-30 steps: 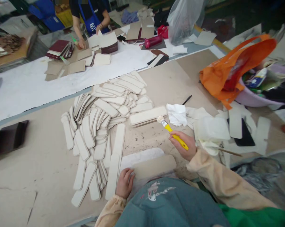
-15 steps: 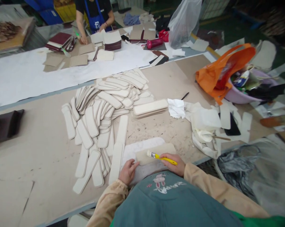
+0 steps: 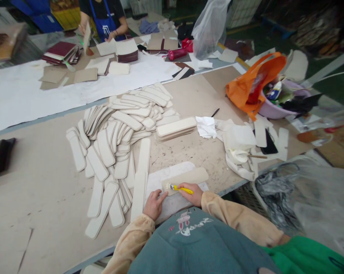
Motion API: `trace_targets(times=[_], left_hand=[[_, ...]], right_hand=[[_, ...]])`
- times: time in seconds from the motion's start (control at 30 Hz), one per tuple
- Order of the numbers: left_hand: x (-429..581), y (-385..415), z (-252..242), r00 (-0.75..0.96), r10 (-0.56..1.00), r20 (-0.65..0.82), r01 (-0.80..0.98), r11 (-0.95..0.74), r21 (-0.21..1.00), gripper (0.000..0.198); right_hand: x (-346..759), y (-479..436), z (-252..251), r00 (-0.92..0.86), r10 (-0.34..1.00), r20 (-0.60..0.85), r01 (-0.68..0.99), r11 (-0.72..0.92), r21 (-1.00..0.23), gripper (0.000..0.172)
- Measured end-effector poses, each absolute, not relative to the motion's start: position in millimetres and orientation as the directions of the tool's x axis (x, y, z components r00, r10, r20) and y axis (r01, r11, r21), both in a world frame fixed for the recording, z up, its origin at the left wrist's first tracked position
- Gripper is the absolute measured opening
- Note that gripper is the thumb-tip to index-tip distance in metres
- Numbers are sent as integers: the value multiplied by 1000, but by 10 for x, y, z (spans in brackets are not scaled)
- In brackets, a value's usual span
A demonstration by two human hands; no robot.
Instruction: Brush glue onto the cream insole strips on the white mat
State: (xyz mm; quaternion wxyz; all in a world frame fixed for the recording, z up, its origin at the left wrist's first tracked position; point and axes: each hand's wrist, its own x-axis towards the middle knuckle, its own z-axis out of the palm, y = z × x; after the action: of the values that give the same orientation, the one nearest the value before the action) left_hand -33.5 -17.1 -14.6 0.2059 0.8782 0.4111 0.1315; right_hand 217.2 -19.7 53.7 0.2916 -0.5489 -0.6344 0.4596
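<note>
A yellow-handled brush is in the grip of my right hand. Its pale bristles touch the left end of a beige rounded strip, which lies on a white sheet at the table's near edge. My left hand holds that strip at its left end, the thumb and a finger at the corner. Just left of the sheet lie long pale strips, overlapping a large loose pile of similar rounded strips.
A neat stack of strips and crumpled white paper lie beyond the sheet. To the right are a white tub, an orange bag and a lilac basin. Across the table a person in a blue apron handles boards.
My right hand has moved the brush left along the strip to its left end. My left hand stays at the corner. The person opposite has lifted a board, and the view has shifted slightly.
</note>
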Motion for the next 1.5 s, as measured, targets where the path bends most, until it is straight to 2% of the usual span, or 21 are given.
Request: trace_targets(times=[0.2,0.67,0.87,0.97,1.07,1.2,1.37,1.5], left_hand=[[-337,-166,-139,644,764,43,695,-607,385,63],[-317,-123,-163,639,767,54,706,-613,353,56],[-312,-120,-150,640,766,53,710,-616,342,57],[-309,-127,-143,638,767,62,710,-618,338,57],[-307,-138,-134,630,774,62,716,-610,339,56],[-305,-146,-121,628,777,41,718,-599,355,58],[-299,-143,-113,625,780,23,722,-589,364,58],[-299,-135,-111,626,780,21,723,-590,359,58]], right_hand=[[2246,-248,487,-100,981,-163,443,-103,-891,26],[3153,-434,510,224,947,-230,506,-315,-803,29],[3342,-491,564,291,944,-155,642,-312,-700,30],[3287,-517,629,277,956,-93,706,-268,-655,28],[3086,-532,709,214,975,-63,645,-189,-740,26],[2687,-518,747,26,992,-120,490,-117,-864,25],[2318,-431,633,-205,975,-90,450,12,-893,25],[2219,-363,569,-219,970,-106,458,6,-889,24]])
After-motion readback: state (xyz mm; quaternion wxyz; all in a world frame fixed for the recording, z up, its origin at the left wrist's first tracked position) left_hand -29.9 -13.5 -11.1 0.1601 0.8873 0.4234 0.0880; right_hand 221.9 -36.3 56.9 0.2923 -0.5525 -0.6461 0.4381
